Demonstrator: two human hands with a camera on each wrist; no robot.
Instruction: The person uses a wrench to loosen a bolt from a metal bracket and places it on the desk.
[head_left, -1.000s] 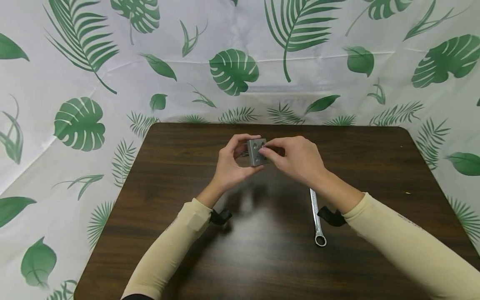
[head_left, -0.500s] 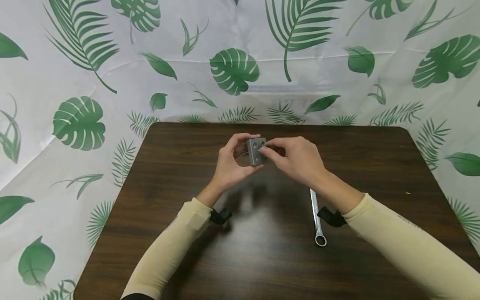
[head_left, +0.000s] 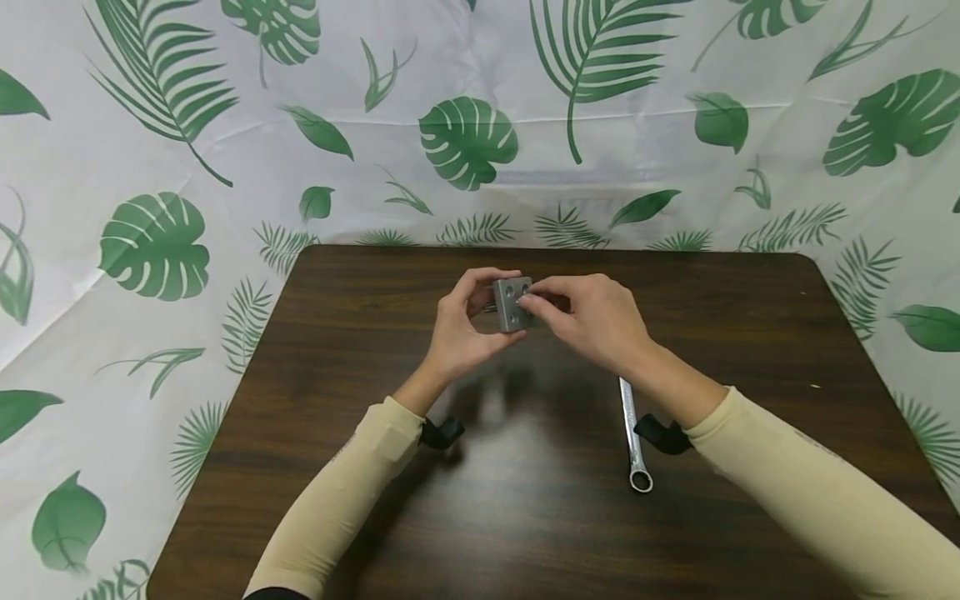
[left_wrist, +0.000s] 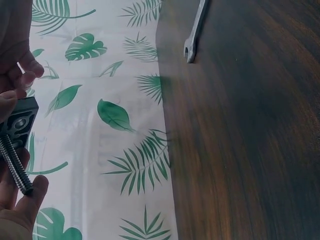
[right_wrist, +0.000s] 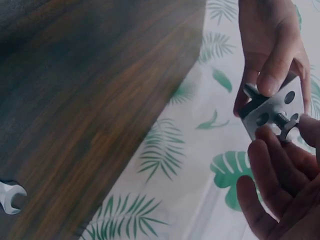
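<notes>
My left hand holds a square grey metal block by its top and bottom edges, raised above the table. Several round holes pierce the block's face. From its far side a long threaded rod sticks out past the left fingers. At the face turned to the right, my right hand pinches a small bolt between thumb and forefinger. The bolt's threaded shank stands at the block's face, and its head is partly hidden by the fingertips. On the table below the right forearm lies a combination wrench.
The dark wooden table has rounded far corners. A white sheet with green leaf prints hangs behind and beside it. Black wrist mounts stick out below both forearms, the right one close to the wrench.
</notes>
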